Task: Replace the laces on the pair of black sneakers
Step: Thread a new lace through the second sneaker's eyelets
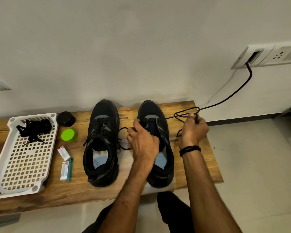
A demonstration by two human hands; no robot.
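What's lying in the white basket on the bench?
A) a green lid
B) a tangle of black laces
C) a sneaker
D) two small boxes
B: black laces lie bunched at the far end of the basket.

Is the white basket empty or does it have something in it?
Not empty. A tangle of black laces lies at the far end of the white basket; nearer, only its holes show.

Two sneakers (104, 111) (149, 108), one tray (32, 115), two round tubs (66, 118) (68, 135), two small cartons (63, 153) (64, 170), and perhaps one teal tube (69, 169).
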